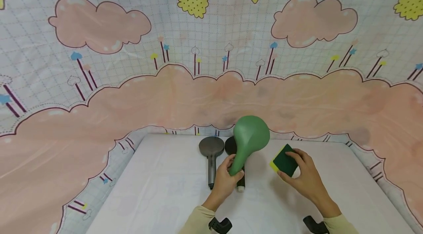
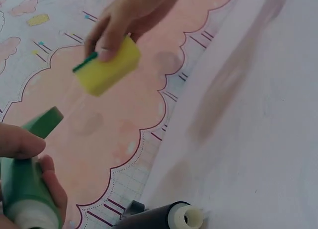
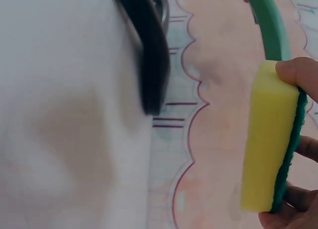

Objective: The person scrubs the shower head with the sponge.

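My left hand [image 1: 225,179] grips a green shower head [image 1: 252,135] by its handle, with the wide round head up and away from me. The pale connector end of the handle [image 2: 32,211] shows in the left wrist view. In my right hand [image 1: 307,179] is a sponge [image 1: 286,160], yellow with a dark green scouring side, pinched between thumb and fingers. The sponge [image 3: 268,139] is held above the table, to the right of the green shower head and apart from it in the head view.
On the white table [image 1: 148,186] lie a grey shower head [image 1: 211,147] and, beside it, a black shower head [image 1: 230,146], partly hidden behind the green one and my left hand. A patterned cloth [image 1: 132,109] with clouds surrounds the table's back and sides.
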`<control>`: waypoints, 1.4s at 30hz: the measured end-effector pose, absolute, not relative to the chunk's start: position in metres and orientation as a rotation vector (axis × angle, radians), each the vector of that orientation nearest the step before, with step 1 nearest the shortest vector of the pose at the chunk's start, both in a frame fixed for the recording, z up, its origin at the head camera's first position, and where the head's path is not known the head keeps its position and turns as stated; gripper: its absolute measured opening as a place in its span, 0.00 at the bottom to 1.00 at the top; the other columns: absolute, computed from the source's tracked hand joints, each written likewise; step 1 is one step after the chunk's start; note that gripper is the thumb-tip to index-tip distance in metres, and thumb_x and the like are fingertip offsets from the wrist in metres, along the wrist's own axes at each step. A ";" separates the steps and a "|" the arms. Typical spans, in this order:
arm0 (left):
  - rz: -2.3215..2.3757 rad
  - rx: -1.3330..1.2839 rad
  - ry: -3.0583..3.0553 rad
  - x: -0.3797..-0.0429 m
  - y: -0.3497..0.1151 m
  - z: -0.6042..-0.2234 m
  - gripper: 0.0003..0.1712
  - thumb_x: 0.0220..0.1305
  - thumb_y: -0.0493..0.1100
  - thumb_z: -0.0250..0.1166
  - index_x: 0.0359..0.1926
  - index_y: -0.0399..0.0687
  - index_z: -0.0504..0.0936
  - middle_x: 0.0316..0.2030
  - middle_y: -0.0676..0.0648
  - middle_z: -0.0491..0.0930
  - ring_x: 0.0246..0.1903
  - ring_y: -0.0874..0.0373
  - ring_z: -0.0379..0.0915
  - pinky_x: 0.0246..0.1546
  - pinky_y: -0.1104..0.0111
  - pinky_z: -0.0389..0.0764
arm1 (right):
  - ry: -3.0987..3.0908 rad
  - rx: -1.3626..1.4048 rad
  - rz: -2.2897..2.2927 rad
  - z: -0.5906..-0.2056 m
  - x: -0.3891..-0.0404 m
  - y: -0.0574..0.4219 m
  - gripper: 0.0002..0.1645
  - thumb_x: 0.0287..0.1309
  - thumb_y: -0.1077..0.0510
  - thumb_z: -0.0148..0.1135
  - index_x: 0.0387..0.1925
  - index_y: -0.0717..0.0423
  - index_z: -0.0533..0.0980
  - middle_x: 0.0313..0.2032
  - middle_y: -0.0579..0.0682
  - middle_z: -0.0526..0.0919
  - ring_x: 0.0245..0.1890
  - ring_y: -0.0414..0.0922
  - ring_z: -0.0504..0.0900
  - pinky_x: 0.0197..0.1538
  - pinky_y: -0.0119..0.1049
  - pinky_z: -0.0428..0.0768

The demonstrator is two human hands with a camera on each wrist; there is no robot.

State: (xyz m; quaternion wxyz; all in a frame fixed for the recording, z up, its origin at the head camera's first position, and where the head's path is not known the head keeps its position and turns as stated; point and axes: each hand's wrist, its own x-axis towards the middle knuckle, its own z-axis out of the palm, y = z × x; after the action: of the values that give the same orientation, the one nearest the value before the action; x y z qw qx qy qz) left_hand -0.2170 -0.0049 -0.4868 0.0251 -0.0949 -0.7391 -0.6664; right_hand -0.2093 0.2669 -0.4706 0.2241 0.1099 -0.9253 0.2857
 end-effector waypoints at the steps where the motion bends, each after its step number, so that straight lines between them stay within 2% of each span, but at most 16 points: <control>1: -2.039 -0.291 -2.283 -0.217 -0.006 -0.488 0.34 0.59 0.35 0.68 0.66 0.43 0.69 0.54 0.41 0.79 0.45 0.56 0.75 0.43 0.67 0.77 | -2.528 0.308 0.788 -0.469 -0.209 0.265 0.41 0.44 0.46 0.78 0.59 0.54 0.73 0.65 0.65 0.65 0.59 0.63 0.67 0.47 0.64 0.79; 8: -1.948 -0.289 -2.221 -0.218 -0.014 -0.486 0.31 0.57 0.36 0.70 0.62 0.40 0.72 0.48 0.40 0.82 0.40 0.59 0.77 0.39 0.71 0.77 | -2.353 0.397 0.762 -0.456 -0.208 0.250 0.44 0.35 0.54 0.81 0.59 0.55 0.73 0.65 0.65 0.66 0.59 0.62 0.67 0.44 0.64 0.80; 14: -1.853 -0.308 -2.235 -0.217 -0.023 -0.482 0.29 0.56 0.38 0.71 0.60 0.46 0.74 0.44 0.43 0.85 0.36 0.61 0.76 0.36 0.71 0.75 | -2.298 0.446 0.743 -0.450 -0.209 0.238 0.46 0.31 0.54 0.82 0.59 0.54 0.74 0.65 0.65 0.65 0.59 0.61 0.67 0.43 0.63 0.81; 22: -1.839 -0.336 -2.248 -0.213 -0.029 -0.481 0.29 0.56 0.38 0.71 0.59 0.48 0.75 0.41 0.45 0.86 0.33 0.63 0.75 0.34 0.71 0.75 | -2.262 0.515 0.730 -0.445 -0.213 0.224 0.48 0.31 0.53 0.82 0.60 0.55 0.73 0.65 0.66 0.64 0.59 0.61 0.67 0.44 0.61 0.82; 28: -1.816 -0.368 -2.275 -0.210 -0.031 -0.477 0.29 0.57 0.39 0.70 0.60 0.47 0.74 0.42 0.47 0.85 0.34 0.63 0.75 0.35 0.71 0.75 | -2.224 0.580 0.733 -0.444 -0.217 0.218 0.46 0.35 0.51 0.80 0.61 0.56 0.73 0.67 0.67 0.64 0.61 0.63 0.67 0.46 0.63 0.80; 42: -1.872 -0.360 -2.285 -0.209 -0.033 -0.478 0.29 0.58 0.40 0.70 0.61 0.49 0.73 0.39 0.46 0.86 0.33 0.63 0.76 0.35 0.70 0.76 | -2.245 0.591 0.705 -0.440 -0.224 0.211 0.46 0.38 0.49 0.78 0.62 0.55 0.72 0.69 0.65 0.62 0.65 0.64 0.64 0.48 0.64 0.79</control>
State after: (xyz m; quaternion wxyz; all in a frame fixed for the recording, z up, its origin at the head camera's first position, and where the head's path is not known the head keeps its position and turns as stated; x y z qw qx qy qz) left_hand -0.2091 -0.0328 -0.4779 0.0828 -0.1207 -0.7652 -0.6270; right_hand -0.2236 0.2108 -0.4401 0.3500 0.2283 -0.8668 0.2722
